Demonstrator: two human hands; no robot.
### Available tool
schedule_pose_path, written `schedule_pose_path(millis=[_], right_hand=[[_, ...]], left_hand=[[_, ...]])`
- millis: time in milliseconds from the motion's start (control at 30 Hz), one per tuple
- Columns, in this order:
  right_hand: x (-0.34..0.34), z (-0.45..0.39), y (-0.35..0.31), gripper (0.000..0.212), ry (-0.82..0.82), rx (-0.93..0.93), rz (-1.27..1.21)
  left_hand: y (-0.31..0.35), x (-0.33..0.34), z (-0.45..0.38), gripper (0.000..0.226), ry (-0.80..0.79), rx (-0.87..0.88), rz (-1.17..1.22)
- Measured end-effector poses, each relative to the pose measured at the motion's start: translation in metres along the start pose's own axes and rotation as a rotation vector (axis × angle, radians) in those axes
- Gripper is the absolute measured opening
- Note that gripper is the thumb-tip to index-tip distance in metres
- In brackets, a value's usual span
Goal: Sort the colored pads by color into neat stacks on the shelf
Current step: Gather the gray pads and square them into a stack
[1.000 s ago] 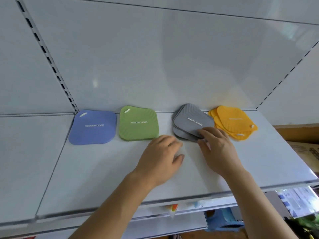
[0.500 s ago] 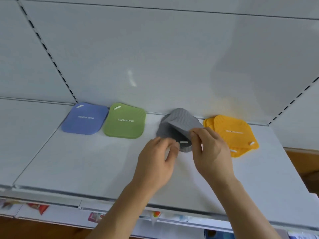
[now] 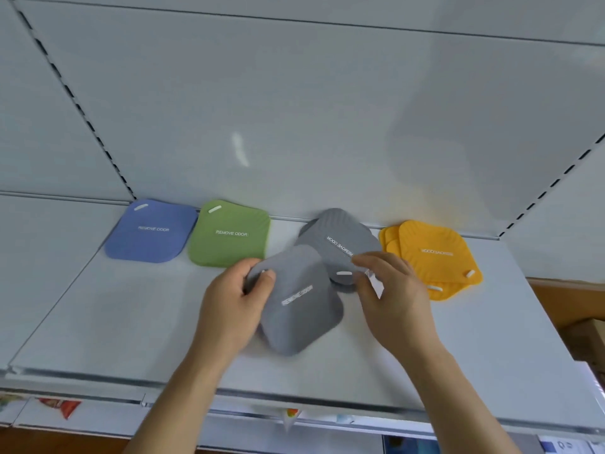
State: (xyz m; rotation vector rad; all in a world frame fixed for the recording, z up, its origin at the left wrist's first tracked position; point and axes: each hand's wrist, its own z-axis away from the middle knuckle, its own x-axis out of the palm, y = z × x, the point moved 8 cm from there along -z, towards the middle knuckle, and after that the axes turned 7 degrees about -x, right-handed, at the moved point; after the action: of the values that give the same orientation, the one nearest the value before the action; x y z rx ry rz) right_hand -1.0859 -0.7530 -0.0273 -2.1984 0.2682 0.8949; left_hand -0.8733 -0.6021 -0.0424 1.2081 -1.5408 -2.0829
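Note:
A blue pad (image 3: 151,231) and a green pad (image 3: 229,234) lie side by side at the back left of the white shelf (image 3: 131,322). At the back right two yellow pads (image 3: 432,257) sit in a loose, offset stack. My left hand (image 3: 234,303) grips one grey pad (image 3: 299,303) by its left corner, lifted off the shelf in front of the others. My right hand (image 3: 391,296) pinches the near corner of the remaining grey pads (image 3: 340,244), which lie askew between the green and yellow ones.
The shelf's back panel (image 3: 294,109) rises right behind the pads. Its front edge (image 3: 294,401) has a price rail with small tags. A brown surface (image 3: 569,296) shows past the shelf's right end.
My left hand took one grey pad off the grey pile and pulled it forward and left. My right hand stayed on the remaining grey pads.

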Motion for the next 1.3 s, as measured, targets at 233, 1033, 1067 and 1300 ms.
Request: schedule_pose_path(millis=[233,1033,1067,1300], right_hand=[[0.033,-0.005,0.014,0.024,-0.159,-0.115,0.195],[0.028,0.011,-0.12,0.017,0.033,0.147,-0.468],[0.031,0.012,-0.117,0.017,0.002,0.161,-0.471],[-0.009,-0.026,-0.096,0.048,0.125,-0.132,0.018]], left_hand=[[-0.01,-0.015,-0.017,0.013,-0.054,-0.027,-0.125],[0.04,0.017,0.02,0.035,-0.402,-0.123,0.916],[0.041,0.016,0.02,0.034,-0.397,-0.092,0.876],[0.047,0.006,0.021,0.021,-0.275,0.074,0.532]])
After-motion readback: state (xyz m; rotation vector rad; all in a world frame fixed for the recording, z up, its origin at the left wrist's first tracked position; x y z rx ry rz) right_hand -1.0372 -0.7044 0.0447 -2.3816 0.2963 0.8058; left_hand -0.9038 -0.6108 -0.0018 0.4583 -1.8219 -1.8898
